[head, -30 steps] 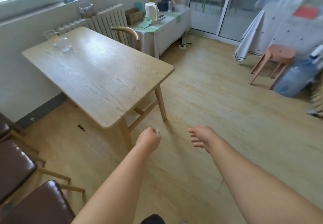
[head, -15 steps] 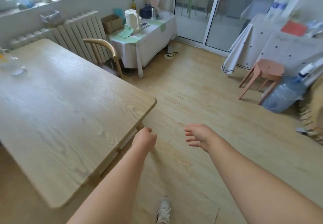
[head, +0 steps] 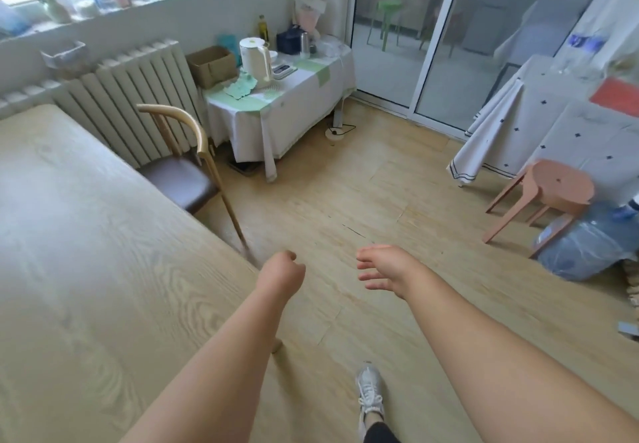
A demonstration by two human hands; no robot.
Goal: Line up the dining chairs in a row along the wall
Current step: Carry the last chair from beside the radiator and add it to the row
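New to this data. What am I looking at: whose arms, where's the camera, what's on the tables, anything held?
There is no robot here. A person wears one wide-angle camera on the head, looking forward and down, so the two bare arms are their own. The left hand is curled in a fist; whether it holds anything cannot be seen. The right hand is relaxed and holds nothing. At left is a wooden dining table. Beyond it, one dining chair with a brown seat stands by the radiator. The cloth-covered side table carries a white kettle. Neither hand touches the chair.
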